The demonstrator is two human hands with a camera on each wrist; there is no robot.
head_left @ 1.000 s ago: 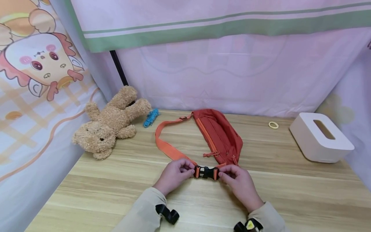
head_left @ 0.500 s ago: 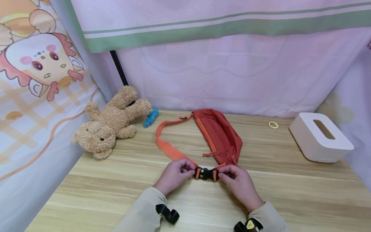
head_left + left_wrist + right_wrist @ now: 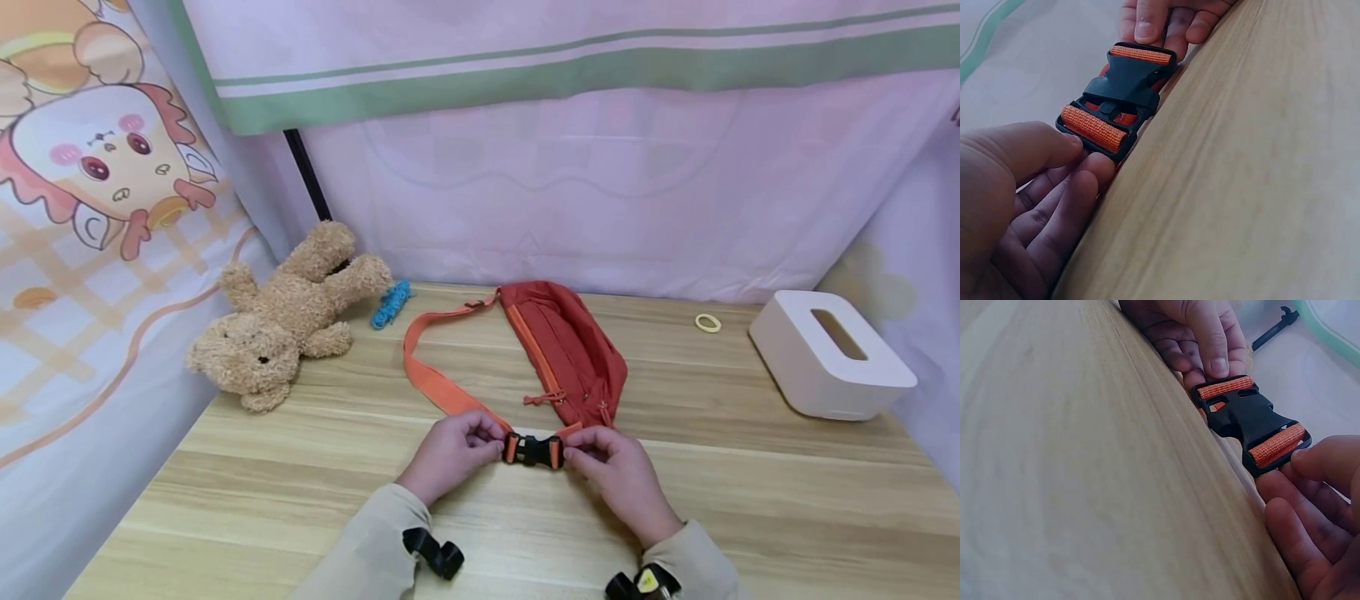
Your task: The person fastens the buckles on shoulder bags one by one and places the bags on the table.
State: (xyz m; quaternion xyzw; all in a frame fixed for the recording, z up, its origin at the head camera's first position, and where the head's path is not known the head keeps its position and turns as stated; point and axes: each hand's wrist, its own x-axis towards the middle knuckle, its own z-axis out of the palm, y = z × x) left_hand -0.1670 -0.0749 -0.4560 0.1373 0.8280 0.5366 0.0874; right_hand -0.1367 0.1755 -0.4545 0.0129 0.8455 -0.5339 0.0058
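Observation:
Between the two hands a black side-release buckle (image 3: 534,451) spans the orange strap (image 3: 442,390) of a red waist bag (image 3: 567,350). My left hand (image 3: 456,450) pinches the buckle's left end between thumb and fingers, and my right hand (image 3: 618,473) pinches its right end. In the left wrist view the halves of the buckle (image 3: 1121,87) sit joined, with orange webbing looped through each end. The right wrist view shows the same joined buckle (image 3: 1250,419), tilted a little above the wooden table. Behind the hands, the bag lies flat with its zip pull toward me.
A tan teddy bear (image 3: 288,321) lies at the left of the wooden table (image 3: 300,500), beside a blue bundle of cord (image 3: 391,305). Toward the right are a small pale yellow ring (image 3: 707,323) and a white tissue box (image 3: 832,354). Curtains hang behind and at the sides.
Both hands keep their pinch on the buckle. The buckle has shifted very slightly, its right end a touch to the left and lower; the rest stays put.

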